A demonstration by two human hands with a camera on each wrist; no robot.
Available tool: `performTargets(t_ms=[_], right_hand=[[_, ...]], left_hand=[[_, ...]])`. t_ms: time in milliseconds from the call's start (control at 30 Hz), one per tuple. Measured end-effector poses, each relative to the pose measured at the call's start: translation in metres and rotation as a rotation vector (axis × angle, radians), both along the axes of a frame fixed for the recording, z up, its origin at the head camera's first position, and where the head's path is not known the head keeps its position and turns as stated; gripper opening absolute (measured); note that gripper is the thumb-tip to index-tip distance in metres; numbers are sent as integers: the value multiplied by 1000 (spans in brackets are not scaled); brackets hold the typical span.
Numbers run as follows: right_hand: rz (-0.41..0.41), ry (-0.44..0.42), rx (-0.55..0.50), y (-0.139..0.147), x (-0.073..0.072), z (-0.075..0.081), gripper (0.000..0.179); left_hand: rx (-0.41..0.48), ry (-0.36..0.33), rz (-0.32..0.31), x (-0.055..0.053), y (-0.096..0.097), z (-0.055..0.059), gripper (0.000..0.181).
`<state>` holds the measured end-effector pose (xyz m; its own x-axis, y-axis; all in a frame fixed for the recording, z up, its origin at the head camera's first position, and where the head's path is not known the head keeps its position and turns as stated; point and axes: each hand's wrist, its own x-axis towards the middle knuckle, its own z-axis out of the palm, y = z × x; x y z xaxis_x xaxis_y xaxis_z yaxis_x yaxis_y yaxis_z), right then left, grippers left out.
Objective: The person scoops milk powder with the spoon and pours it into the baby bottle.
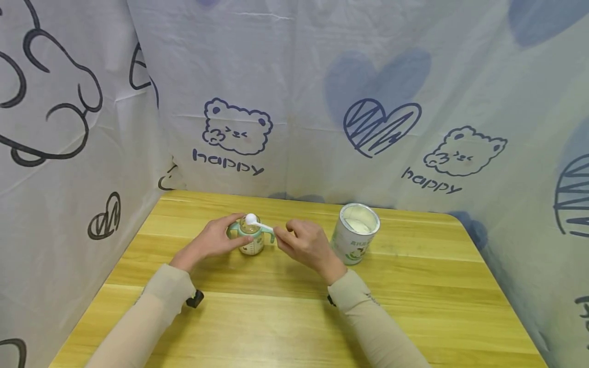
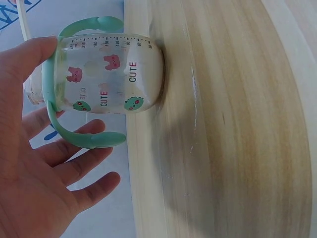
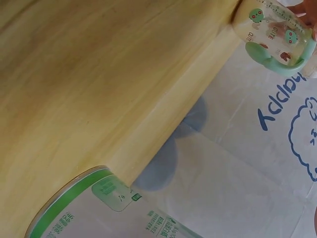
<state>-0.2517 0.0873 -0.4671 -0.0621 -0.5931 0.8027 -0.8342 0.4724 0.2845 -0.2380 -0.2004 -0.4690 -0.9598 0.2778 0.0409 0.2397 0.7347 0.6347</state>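
Observation:
A clear baby bottle [image 1: 251, 247] with a mint-green collar and two side handles stands upright on the table, whitish contents at its bottom. My left hand [image 1: 216, 238] grips it at the collar, thumb on the near side; in the left wrist view the other fingers spread behind a green handle [image 2: 91, 140]. With my right hand [image 1: 309, 245] I hold a white scoop [image 1: 251, 219] by its handle. The scoop's bowl, heaped with white powder, is over the bottle's mouth. Right of that hand stands an open milk powder can [image 1: 354, 239] with pale powder inside.
The wooden table [image 1: 276, 317] carries the bottle and the can near its back edge. Behind it and at the sides hangs a pale cloth [image 1: 299, 128] printed with bears and hearts. In the right wrist view the can's green-banded base [image 3: 74, 196] shows low down.

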Motion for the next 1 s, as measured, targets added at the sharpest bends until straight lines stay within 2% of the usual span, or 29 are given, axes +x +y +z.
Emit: performTargets(t_ms=[167,267,567,733,900,1000], right_hand=[[-13,-30,5,1,1,0,17],[-22,-99,-14,1,3,1,11],[29,-472,-257,-1,6,5,8],[32,-705,-381,-3,10,15,9],[-15,-942,-491,-1,13,30,12],[-66,-1026,-535,1,14,38,13]], left_hand=[[1,-2,0,0,0,0,83],[0,-1,0,0,0,0,83],[-14,-6,0,1,1,1,83],[-28,-21,-6,0,2,2,87],[-30,-5,-18,-2,4,5,88],[-25,8,-26,-3,4,11,87]])
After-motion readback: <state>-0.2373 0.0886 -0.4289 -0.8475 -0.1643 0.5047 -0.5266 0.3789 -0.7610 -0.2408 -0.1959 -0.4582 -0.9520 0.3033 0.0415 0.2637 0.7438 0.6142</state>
